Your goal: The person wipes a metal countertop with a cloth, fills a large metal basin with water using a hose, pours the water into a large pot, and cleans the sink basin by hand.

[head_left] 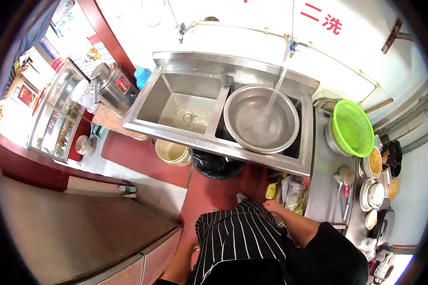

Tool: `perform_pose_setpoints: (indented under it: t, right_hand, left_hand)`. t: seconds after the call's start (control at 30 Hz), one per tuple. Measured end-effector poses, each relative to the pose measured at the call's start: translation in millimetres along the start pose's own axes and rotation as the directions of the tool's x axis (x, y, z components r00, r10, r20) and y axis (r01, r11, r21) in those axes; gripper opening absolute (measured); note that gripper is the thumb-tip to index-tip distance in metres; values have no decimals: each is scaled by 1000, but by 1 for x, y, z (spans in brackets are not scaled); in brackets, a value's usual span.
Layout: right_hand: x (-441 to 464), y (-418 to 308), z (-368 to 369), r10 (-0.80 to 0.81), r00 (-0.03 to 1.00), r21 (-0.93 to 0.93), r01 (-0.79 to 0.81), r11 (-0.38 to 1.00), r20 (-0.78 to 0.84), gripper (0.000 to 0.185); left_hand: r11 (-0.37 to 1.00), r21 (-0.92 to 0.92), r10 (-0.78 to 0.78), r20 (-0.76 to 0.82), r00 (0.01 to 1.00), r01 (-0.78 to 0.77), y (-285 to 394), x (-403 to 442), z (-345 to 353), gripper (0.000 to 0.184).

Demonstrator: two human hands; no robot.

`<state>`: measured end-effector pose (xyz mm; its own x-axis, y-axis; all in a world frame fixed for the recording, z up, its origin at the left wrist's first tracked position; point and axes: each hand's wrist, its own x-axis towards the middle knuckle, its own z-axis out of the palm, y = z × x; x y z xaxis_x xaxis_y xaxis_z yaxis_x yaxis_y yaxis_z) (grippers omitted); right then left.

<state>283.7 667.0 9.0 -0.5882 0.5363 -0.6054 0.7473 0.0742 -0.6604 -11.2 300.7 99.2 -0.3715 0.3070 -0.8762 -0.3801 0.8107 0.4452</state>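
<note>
My right hand [272,207] is at the side edge of the black apron with white stripes [242,232], its fingers closed on the cloth. My left hand [195,243] hangs low beside the apron's other edge, its fingers mostly hidden. In front of me a large metal basin [233,128] sits over the right bowl of a steel double sink [195,137]. Water runs from the right tap [292,47] into the basin, which holds water. The left sink bowl [154,111] has small pale scraps around its drain.
A green basket [354,128] rests on a metal bowl on the right counter, near ladles [345,175] and stacked plates [364,194]. Under the sink stand a cream bucket [173,153] and a black-bagged bin [216,164]. A brown-topped counter [76,223] is at left.
</note>
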Motion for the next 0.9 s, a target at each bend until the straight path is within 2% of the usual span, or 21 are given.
perform_pose_setpoints:
  t: [0.07, 0.1, 0.17, 0.23, 0.4, 0.47, 0.5, 0.57, 0.6, 0.67, 0.77, 0.8, 0.83, 0.9]
  right_hand:
    - [-6, -9, -8, 149, 982, 13, -151, 988, 112, 26]
    - [-11, -12, -10, 146, 982, 10, -148, 989, 117, 26]
    - [-19, -14, -16, 78, 997, 64, -77, 995, -1, 25]
    - [-5, 18, -10, 106, 994, 61, -107, 992, 24, 24]
    - [-24, 2, -27, 141, 986, 44, -145, 988, 87, 23]
    - [-28, -3, -32, 267, 956, -117, -253, 960, 121, 36]
    - [-28, -1, -30, 269, 956, -120, -255, 960, 120, 36]
    - [-34, -1, -26, 43, 999, -24, -43, 999, 2, 21]
    - [-35, -3, -28, 48, 999, -24, -48, 999, -2, 21]
    - [-38, -12, -30, 190, 977, 19, -193, 981, 99, 22]
    - [-39, -17, -30, 213, 972, 12, -215, 977, 96, 23]
    - [-35, -16, -32, 252, 951, -11, -255, 967, 181, 24]
    - [-37, -13, -30, 257, 950, -12, -259, 966, 179, 24]
    - [-37, -10, -24, 188, 980, 94, -194, 977, 65, 25]
  left_hand:
    - [1000, 6, 13, -4, 1000, -13, 11, 4, 2, 29]
    - [1000, 7, 14, -8, 1000, -14, 13, 5, 2, 29]
    - [1000, 10, 12, -13, 1000, -12, 14, 6, 2, 28]
    - [1000, 12, 4, -19, 1000, -3, 11, 4, -1, 28]
    - [1000, 2, -31, -34, 999, 31, -4, 1, -6, 26]
    - [999, -2, -42, -39, 998, 42, -9, 1, -6, 26]
    - [999, -2, -46, -38, 998, 45, -11, 1, -7, 26]
    - [998, -5, -57, -36, 998, 57, -14, 2, -6, 25]
    - [998, -4, -60, -34, 998, 60, -16, 3, -6, 25]
    - [998, -5, -66, -32, 997, 66, -19, 3, -5, 24]
    - [998, 0, -65, -22, 998, 65, -17, 7, -4, 23]
    - [998, 3, -61, -20, 998, 61, -17, 8, -3, 23]
    - [998, 3, -61, -17, 998, 61, -17, 8, -2, 23]
    - [998, 8, -58, -12, 998, 59, -14, 10, 0, 22]
